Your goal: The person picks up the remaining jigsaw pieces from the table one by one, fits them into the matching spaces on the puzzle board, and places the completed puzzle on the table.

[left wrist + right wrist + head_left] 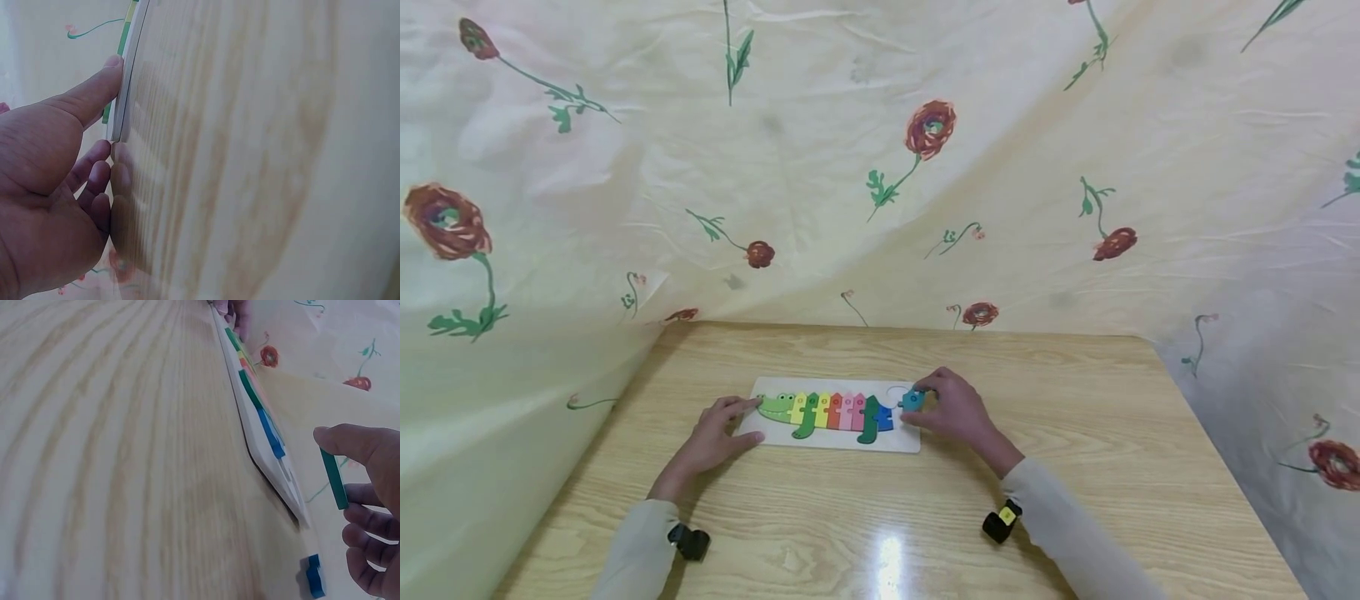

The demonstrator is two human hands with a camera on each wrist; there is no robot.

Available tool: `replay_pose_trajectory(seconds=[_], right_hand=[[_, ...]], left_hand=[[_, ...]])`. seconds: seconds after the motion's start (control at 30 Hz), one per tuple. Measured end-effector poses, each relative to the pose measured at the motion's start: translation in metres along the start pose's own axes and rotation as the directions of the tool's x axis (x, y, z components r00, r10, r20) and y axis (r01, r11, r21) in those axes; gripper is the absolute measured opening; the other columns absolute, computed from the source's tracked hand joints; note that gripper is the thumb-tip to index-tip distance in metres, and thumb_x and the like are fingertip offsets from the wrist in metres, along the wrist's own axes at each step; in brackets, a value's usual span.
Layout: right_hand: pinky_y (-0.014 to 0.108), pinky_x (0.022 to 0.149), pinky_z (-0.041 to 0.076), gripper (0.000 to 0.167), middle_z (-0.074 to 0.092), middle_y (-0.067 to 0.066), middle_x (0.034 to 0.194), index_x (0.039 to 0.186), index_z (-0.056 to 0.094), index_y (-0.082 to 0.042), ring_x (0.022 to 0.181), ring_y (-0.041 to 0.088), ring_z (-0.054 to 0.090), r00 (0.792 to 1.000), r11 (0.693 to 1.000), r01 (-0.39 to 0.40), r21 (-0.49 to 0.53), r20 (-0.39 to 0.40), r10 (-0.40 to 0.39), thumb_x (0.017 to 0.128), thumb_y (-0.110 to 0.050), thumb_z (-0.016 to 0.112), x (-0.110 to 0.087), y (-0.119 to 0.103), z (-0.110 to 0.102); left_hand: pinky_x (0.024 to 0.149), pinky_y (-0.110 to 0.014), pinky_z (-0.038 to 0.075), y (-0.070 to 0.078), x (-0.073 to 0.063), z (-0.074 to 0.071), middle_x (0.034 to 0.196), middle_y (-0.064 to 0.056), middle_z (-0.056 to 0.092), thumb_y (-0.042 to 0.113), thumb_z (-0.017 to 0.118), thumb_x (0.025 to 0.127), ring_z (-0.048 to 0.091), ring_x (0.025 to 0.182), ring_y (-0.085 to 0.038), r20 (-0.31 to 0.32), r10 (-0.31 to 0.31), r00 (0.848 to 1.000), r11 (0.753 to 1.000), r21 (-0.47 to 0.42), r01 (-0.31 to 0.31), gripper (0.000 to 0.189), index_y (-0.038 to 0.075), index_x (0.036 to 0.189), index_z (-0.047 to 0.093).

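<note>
A white puzzle board [831,442] carries a colourful crocodile puzzle [847,412] made of interlocking pieces. My left hand [713,437] rests at its left end, index fingertip by the snout and thumb on the lower corner. In the left wrist view, that thumb [94,94] lies along the board's edge. Over the board's right end, my right hand [955,408] pinches a teal puzzle piece [913,401] between thumb and fingers. From the right wrist this piece [334,479] appears edge-on, raised above the board. Beside it is an unfilled recess [895,393].
A loose blue piece [315,575] lies on the wooden table [820,525] just off the board's right end; the right hand hides it from the head view. Flowered cloth [820,167] hangs behind the table and along both sides.
</note>
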State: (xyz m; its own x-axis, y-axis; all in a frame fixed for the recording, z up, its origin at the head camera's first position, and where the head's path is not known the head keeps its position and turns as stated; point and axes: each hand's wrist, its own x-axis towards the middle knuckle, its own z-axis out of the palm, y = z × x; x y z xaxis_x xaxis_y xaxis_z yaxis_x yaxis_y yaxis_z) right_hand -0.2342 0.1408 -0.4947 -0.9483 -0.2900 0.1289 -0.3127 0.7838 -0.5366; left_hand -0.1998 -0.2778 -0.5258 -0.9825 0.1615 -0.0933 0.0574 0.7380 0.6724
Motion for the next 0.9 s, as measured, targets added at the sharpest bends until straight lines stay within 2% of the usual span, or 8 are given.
replay_pose_trajectory(seconds=[0.17, 0.43, 0.63, 0.9], right_hand=[[0.035, 0.075, 0.052, 0.053, 0.063, 0.003, 0.103, 0.112, 0.077, -0.005, 0.087, 0.019, 0.058, 1.0, 1.0, -0.014, 0.027, 0.019, 0.013, 0.075, -0.041, 0.091, 0.004, -0.002, 0.005], [0.031, 0.074, 0.051, 0.053, 0.064, 0.003, 0.103, 0.111, 0.078, -0.006, 0.083, 0.015, 0.055, 0.999, 1.0, -0.005, 0.0, 0.049, 0.005, 0.075, -0.043, 0.091, 0.008, -0.002, 0.009], [0.032, 0.076, 0.051, 0.054, 0.064, 0.003, 0.105, 0.112, 0.077, -0.006, 0.084, 0.016, 0.054, 0.997, 1.0, -0.006, 0.003, 0.073, 0.006, 0.076, -0.042, 0.091, 0.009, -0.005, 0.008], [0.031, 0.074, 0.05, 0.053, 0.063, 0.002, 0.102, 0.112, 0.078, -0.007, 0.084, 0.015, 0.053, 0.997, 1.0, 0.007, -0.026, 0.075, -0.005, 0.075, -0.042, 0.092, 0.009, -0.002, 0.013]], left_hand=[[0.102, -0.067, 0.034, 0.002, 0.001, -0.001, 0.149, -0.026, 0.041, 0.03, 0.077, 0.093, 0.04, 0.129, -0.045, 0.002, -0.004, 1.0, 1.0, -0.003, 0.004, 0.064, 0.012, 0.15, 0.053], [0.103, -0.067, 0.034, 0.004, 0.003, -0.002, 0.15, -0.026, 0.041, 0.032, 0.077, 0.093, 0.04, 0.129, -0.045, 0.009, -0.017, 1.0, 1.0, -0.006, 0.018, 0.065, 0.013, 0.15, 0.053], [0.103, -0.068, 0.034, 0.004, 0.003, -0.002, 0.15, -0.026, 0.041, 0.032, 0.077, 0.093, 0.039, 0.129, -0.045, 0.008, -0.019, 1.0, 1.0, -0.006, 0.019, 0.065, 0.012, 0.15, 0.053], [0.103, -0.069, 0.033, 0.004, 0.004, -0.002, 0.151, -0.026, 0.04, 0.032, 0.077, 0.093, 0.038, 0.131, -0.046, 0.006, -0.014, 1.0, 1.0, -0.013, 0.014, 0.064, 0.013, 0.149, 0.053]])
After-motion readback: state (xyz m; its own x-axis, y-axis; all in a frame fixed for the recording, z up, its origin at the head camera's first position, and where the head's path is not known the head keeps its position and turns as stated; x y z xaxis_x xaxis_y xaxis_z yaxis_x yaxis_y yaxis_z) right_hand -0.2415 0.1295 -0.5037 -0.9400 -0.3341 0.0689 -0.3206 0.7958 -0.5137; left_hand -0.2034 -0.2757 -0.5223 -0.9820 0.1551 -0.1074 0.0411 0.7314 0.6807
